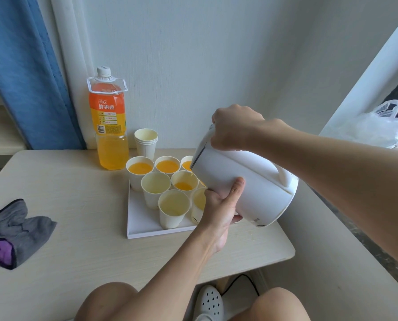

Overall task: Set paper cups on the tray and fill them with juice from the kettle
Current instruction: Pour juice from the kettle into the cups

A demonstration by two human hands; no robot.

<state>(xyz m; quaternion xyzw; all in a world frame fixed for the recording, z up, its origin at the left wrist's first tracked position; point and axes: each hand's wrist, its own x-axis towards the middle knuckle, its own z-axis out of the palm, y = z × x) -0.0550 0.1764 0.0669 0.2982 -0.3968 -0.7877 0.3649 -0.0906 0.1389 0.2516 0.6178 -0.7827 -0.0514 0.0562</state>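
Bare knees (100, 304) and white clog (210, 302) sit lowest, below table (77, 205) edge. Right grip (232, 128) clamped round kettle (258, 188) handle near the lid. Left grip (218, 212) wrapped under kettle body, thumb up its side. Kettle tilted, spout down-left just above middle-row cup (184, 183), which is part full. White tray (142, 225) on table carries the cups: back three hold juice, two near-left ones empty, one half hidden behind left grip. Spare cup stack (146, 141) and juice bottle (108, 121) behind tray. Grey-purple cloth (15, 230) far left.
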